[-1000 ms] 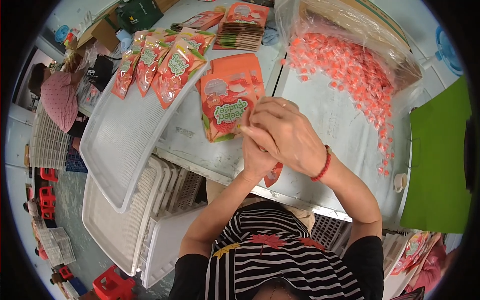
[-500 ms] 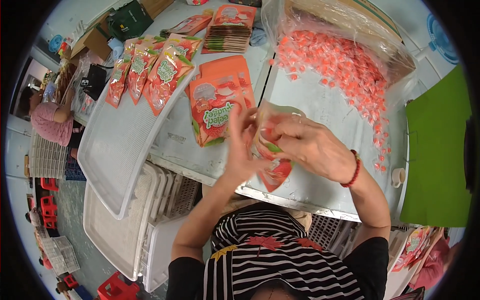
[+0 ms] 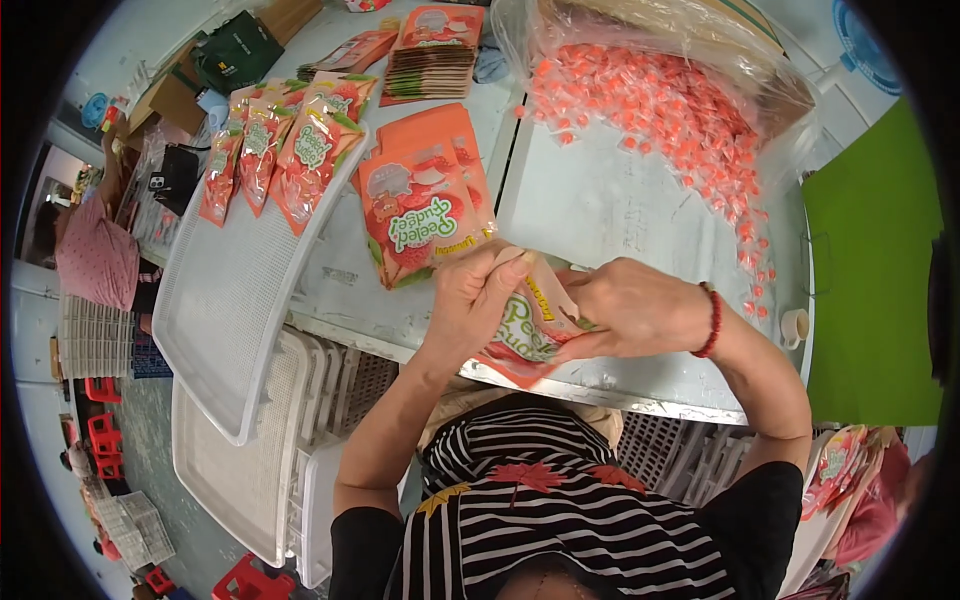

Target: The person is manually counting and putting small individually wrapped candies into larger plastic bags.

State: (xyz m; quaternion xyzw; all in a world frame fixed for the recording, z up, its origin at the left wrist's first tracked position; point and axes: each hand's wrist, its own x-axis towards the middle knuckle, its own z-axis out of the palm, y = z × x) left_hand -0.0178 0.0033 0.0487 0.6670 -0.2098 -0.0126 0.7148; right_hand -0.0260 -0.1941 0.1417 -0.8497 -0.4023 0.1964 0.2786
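Between my two hands, over the near edge of the table, is a red printed candy pouch (image 3: 522, 322), its mouth toward the table's far side. My left hand (image 3: 472, 300) pinches the pouch's left side near the top, thumb on the front. My right hand (image 3: 630, 308) grips its right side, fingers curled and thumb against the printed front. Whether anything is inside the pouch is hidden. Just beyond my left hand lie flat, unfilled pouches (image 3: 412, 205) of the same print. Farther right, a heap of red wrapped candies (image 3: 650, 105) spills from a clear plastic bag.
Filled pouches (image 3: 312, 145) lie on a white mesh tray (image 3: 240, 290) at the left. A pouch stack (image 3: 432, 60) stands at the back. Right are a tape roll (image 3: 795, 325) and a green panel (image 3: 870, 270). Stacked trays (image 3: 235, 450) stand below. Another person (image 3: 95, 245) is far left.
My hands have turned the pouch so its printed front faces me. My left hand, spread before, has closed on its edge; my right hand has shifted to its right side.
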